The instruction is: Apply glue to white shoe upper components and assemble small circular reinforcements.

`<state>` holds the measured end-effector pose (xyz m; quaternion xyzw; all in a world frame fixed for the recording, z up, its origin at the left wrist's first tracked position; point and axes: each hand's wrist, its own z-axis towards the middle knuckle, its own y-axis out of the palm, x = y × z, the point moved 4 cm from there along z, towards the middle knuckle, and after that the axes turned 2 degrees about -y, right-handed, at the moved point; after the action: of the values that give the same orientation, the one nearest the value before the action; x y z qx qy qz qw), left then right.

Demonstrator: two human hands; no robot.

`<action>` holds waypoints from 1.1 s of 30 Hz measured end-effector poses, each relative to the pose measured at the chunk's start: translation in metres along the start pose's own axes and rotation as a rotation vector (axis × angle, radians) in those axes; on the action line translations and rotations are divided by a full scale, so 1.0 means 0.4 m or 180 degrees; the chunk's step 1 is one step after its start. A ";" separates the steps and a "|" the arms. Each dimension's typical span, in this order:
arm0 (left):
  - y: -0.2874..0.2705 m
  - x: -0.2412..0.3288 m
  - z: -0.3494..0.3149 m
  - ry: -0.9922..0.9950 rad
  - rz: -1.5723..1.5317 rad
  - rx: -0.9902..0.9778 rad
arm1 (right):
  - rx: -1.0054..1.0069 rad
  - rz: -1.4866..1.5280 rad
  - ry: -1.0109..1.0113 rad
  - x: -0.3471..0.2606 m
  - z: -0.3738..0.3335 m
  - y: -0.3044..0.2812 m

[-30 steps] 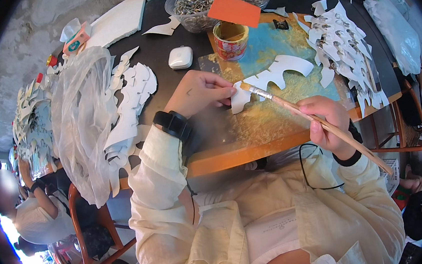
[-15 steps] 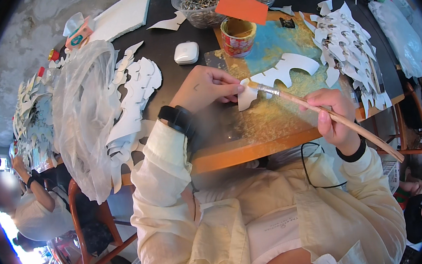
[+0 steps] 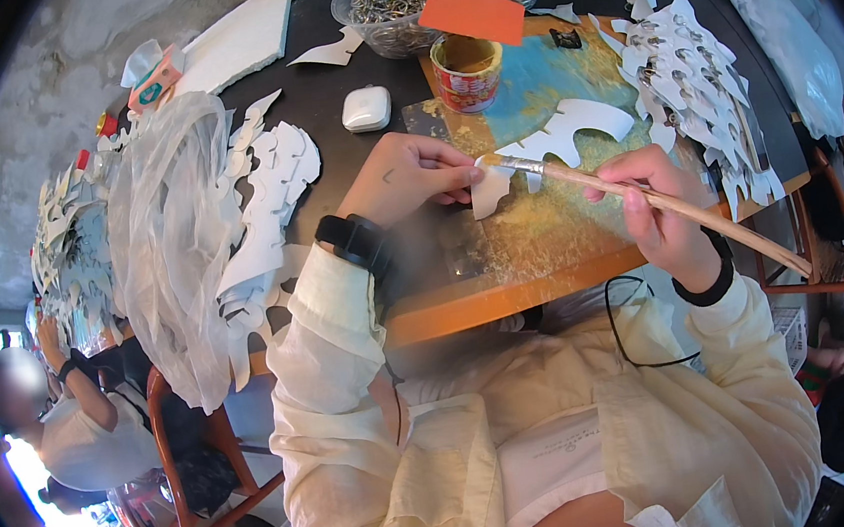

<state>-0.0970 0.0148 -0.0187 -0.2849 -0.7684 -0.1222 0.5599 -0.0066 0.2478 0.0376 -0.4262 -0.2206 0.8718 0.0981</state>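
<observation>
A white scalloped cut-out piece [image 3: 571, 130] lies on the stained board [image 3: 559, 221]. My left hand [image 3: 416, 172] pinches its left end between thumb and fingers. In my right hand [image 3: 660, 205] is a paintbrush [image 3: 626, 190] with a long wooden handle. Its bristles touch the piece right beside my left fingertips, and the handle slants down to the right. Beyond the piece stands a tub [image 3: 466, 71] with yellowish residue inside its rim. An orange card [image 3: 471, 10] sits over the tub's far side.
Two clear bowls of small metal parts [image 3: 390, 10] stand at the back. A white case [image 3: 366, 109] rests left of the board. White cut-outs are piled at right [image 3: 692, 79] and left [image 3: 271, 196], beside a plastic bag [image 3: 169, 235]. Another person [image 3: 89, 413] sits at far left.
The brush tip has shifted slightly left, up to my left fingertips, and its handle lies a little flatter. My left hand keeps its pinch on the piece. The whole view has moved slightly.
</observation>
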 end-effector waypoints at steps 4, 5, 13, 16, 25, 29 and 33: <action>0.001 -0.008 -0.003 0.0007 0.0020 0.0016 | -0.0310 -0.0066 0.0056 -0.005 -0.003 -0.006; 0.002 -0.006 -0.003 0.0051 0.0021 -0.0027 | -0.0251 0.0008 0.0039 -0.004 -0.003 -0.016; 0.003 0.008 -0.009 -0.0047 0.0186 0.0039 | -0.0204 0.0110 0.0031 -0.004 0.013 -0.001; 0.001 0.010 -0.009 -0.0140 0.0329 0.0072 | -0.0246 -0.0119 0.0168 0.009 0.013 -0.018; 0.003 -0.011 0.002 -0.0044 0.0211 0.0055 | -0.0016 0.0088 0.0172 0.017 0.017 -0.001; 0.005 -0.008 0.001 -0.0087 0.0216 0.0073 | -0.0100 0.0359 0.0211 0.027 0.011 -0.018; 0.006 -0.009 0.001 -0.0058 0.0179 0.0075 | 0.0078 0.0301 0.0252 0.024 0.031 -0.002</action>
<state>-0.0954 0.0158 -0.0227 -0.3008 -0.7666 -0.0947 0.5594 -0.0221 0.2484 0.0381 -0.4690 -0.1855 0.8606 0.0707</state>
